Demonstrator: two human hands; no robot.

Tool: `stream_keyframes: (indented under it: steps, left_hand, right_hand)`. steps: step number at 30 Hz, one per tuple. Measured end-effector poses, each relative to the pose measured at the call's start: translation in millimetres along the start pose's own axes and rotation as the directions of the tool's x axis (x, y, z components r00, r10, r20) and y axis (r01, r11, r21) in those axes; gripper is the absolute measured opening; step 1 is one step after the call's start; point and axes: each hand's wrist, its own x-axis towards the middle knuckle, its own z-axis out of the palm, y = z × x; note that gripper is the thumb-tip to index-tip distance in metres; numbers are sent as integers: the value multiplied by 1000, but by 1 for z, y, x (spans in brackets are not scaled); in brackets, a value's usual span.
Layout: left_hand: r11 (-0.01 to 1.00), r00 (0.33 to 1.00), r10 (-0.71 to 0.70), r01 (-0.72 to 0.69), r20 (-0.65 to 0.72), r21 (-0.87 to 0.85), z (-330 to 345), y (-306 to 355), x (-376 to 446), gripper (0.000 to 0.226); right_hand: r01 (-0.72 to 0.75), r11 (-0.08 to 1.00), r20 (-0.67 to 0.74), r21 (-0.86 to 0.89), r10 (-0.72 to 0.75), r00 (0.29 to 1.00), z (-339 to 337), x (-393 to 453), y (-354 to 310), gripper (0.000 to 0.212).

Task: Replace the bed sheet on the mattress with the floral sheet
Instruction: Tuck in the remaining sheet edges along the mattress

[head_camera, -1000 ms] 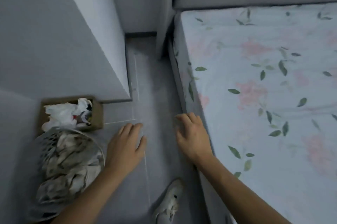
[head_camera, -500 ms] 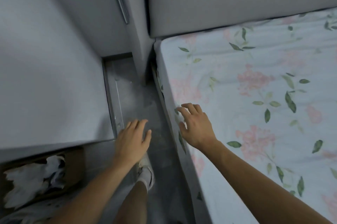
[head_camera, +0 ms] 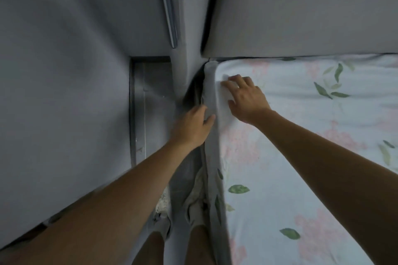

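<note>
Headboard (head_camera: 301, 6) nearer, both hands moved onto floral sheet (head_camera: 301, 157) corner

Narrow floor gap (head_camera: 183, 178) between wall (head_camera: 64, 70) and mattress (head_camera: 212, 157)

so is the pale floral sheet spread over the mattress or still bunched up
Spread: the pale floral sheet lies flat to the grey headboard. Right hand rests on its corner; left hand touches its side edge.

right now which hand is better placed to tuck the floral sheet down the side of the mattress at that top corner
Likely the left hand: it is already at the side edge of the pale floral cotton sheet. The right hand lies on top.
</note>
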Motion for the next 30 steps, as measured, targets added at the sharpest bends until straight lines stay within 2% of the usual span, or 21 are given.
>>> stream_keyframes:
  steps: [4,8,11,12,15,16,18,20,22,24,26,28,30]
  left_hand:
    - [981,989,-100,117,110,-157,6,19,41,44]
    - [970,975,-169,190,144,-150,18,24,57,47]
    - [961,962,-223,244,159,-128,29,27,56,49]
    - [950,955,-246,271,164,-156,30,29,55,51]
    - [842,930,-280,357,237,-404,42,24,54,57]
    - [803,923,-288,378,256,-460,49,19,51,58]
    - [745,905,-340,426,257,-514,61,6,43,59]
    - [623,868,-430,484,248,-615,80,-12,43,75]
    - [514,827,-513,511,231,-689,108,-36,50,82]
    - [524,802,-542,557,252,-644,140,-61,55,67]
    - [594,802,-529,584,279,-553,161,-69,48,66]
    - [602,815,-497,571,298,-558,166,-65,38,66]
    - [585,817,-494,566,299,-581,167,-63,36,54]
  right_hand:
    - [164,984,9,-65,-164,986,-9,35,16,69]
    - [395,910,129,-128,-379,916,-20,72,30,67]
    - [503,856,225,-123,-469,854,-31,95,30,56]
    - [516,849,241,-111,-481,843,-34,100,30,53]
    - [545,829,294,-128,-493,819,-37,106,25,46]
    - [591,791,291,-157,-535,793,-34,107,22,42]
    - [719,661,262,-214,-670,694,-26,107,20,33]
    - [793,567,272,-222,-745,609,-23,105,19,38]
    - [827,503,369,-251,-740,562,-24,100,11,47]
    - [875,409,472,-258,-737,484,-24,89,1,46]
    - [909,347,512,-230,-751,417,-19,73,-3,49]
    - [927,316,500,-200,-781,374,-12,56,-2,58]
    - [932,321,445,-168,-819,362,-5,49,-5,60]
